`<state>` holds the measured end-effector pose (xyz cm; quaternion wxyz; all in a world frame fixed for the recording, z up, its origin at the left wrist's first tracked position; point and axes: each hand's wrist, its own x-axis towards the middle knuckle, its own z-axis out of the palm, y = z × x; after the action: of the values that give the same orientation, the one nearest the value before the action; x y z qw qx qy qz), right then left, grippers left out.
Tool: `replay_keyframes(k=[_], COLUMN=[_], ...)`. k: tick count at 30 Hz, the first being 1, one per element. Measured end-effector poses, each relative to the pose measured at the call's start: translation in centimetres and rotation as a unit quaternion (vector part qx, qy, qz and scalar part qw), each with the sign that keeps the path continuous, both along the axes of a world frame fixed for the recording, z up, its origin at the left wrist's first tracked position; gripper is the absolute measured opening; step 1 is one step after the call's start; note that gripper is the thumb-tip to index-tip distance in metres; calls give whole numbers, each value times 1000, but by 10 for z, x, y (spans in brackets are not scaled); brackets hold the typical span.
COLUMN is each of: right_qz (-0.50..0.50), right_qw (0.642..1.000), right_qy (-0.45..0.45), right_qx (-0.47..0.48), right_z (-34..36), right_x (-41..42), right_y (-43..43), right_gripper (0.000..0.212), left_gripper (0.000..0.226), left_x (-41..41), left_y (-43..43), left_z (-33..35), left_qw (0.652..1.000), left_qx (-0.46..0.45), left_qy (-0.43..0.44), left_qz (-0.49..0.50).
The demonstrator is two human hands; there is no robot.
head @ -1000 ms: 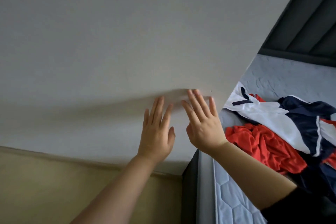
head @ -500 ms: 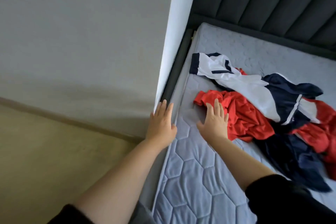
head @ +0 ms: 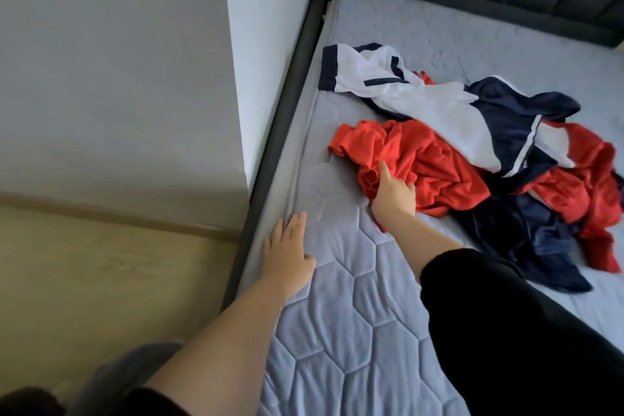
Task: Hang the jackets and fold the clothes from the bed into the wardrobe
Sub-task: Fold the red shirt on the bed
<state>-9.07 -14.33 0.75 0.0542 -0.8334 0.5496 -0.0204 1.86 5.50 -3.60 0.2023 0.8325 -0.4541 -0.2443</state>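
My right hand (head: 393, 194) is on the near edge of the red garment (head: 418, 162), fingers curled into the bunched cloth as if pinching up a fold; I judge this is the first piece I mean to lift, since it lies nearest me and on top at that corner. My left hand (head: 287, 250) lies flat and relaxed on the mattress (head: 337, 314) near its edge, holding nothing, probably bracing me while I lean across the bed.

The rest of the clothes sit in one tangled heap further in: a white jacket with navy trim (head: 405, 94) drapes over the red garment's far side, and a navy piece (head: 526, 233) spreads beneath toward the right. Because they overlap, I expect pulling the red one may drag its neighbours.

The wardrobe is not clearly in view; nothing is hung or folded yet.
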Motion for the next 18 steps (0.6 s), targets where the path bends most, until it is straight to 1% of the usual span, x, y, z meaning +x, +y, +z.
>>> replay_keyframes(k=[1,2,3,4,6,7,8,9,10,11,12,13,14,16,17,18], right_qz=[3,7,16,35,77,94,116,143,171,197,220,220,198,145,139,141], right_qw=[1000,997,992,984,960,943,927,916,914,923,939,955,968,986,988,986], right_qy=[-24,-59,-91,-113,-138,-143,-140,-142,-153,-167,-173,-164,-136,-48,-8,19], right_qx=[13,48,91,136,230,285,328,346,335,285,200,116,67,62,72,85], right_z=[2,6,10,15,24,28,32,34,35,34,30,25,21,14,10,5], right_x=[3,8,11,13,14,11,7,2,-3,-7,-10,-13,-15,-21,-24,-27], right_y=[2,8,15,25,49,63,77,90,102,110,112,111,107,99,95,91], right_gripper=[57,41,25,13,25,30,36,42,43,40,36,42,57,89,98,102], left_gripper=[82,81,79,76,68,63,56,49,43,39,36,34,33,36,38,39], left_x=[2,5,8,9,14,18,23,28,33,35,35,35,33,29,28,27], left_y=[-3,-7,-11,-14,-21,-24,-25,-26,-26,-26,-24,-22,-19,-14,-12,-11], left_z=[1,2,4,8,17,20,23,24,25,27,30,30,31,30,30,32], left_qw=[1000,998,992,976,921,898,886,875,858,833,811,797,800,815,817,819], left_qx=[-17,-51,-100,-154,-222,-233,-232,-228,-226,-225,-220,-218,-217,-219,-222,-226], left_qy=[5,24,70,142,280,319,330,343,368,407,444,467,466,453,447,441], left_qz=[-3,4,24,61,154,196,229,254,278,299,312,316,308,289,288,290])
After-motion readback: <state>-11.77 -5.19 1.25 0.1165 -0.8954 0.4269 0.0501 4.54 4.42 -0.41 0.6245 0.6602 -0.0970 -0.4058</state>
